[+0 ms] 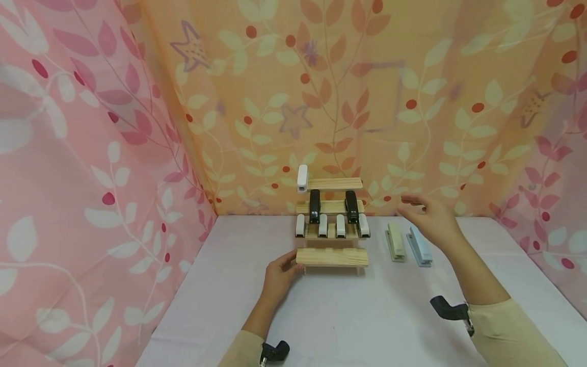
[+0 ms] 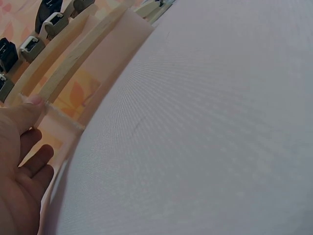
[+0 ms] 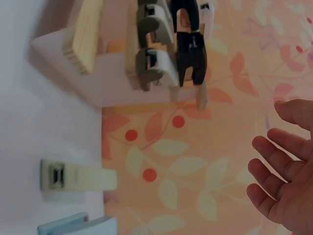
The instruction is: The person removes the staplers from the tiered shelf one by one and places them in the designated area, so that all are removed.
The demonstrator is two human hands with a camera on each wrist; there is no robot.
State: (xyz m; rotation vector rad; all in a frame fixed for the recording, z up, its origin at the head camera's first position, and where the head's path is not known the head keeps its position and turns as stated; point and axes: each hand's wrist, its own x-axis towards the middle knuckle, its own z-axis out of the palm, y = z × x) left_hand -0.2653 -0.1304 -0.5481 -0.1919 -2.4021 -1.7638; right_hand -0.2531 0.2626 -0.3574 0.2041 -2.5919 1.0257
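A tiered wooden display rack [image 1: 332, 257] with clear side panels stands at the middle of the table. My left hand [image 1: 281, 278] holds the left end of its bare lowest shelf; in the left wrist view the thumb [image 2: 30, 108] lies at the plank's end. Several white staplers [image 1: 341, 226] line the second shelf, two black staplers [image 1: 314, 206] rest on the third, and one white stapler [image 1: 302, 178] sits at the top left. My right hand [image 1: 428, 219] hovers with nothing in it, fingers spread loosely, above a light blue stapler [image 1: 419, 248]. Beside that lies a pale green stapler [image 1: 395, 243].
A white cloth covers the table [image 1: 321, 321]. Patterned orange curtain [image 1: 257, 102] hangs right behind the rack, with pink curtain [image 1: 105, 204] along the left and more at the right. A black wrist mount [image 1: 449, 309] sticks out from the right sleeve.
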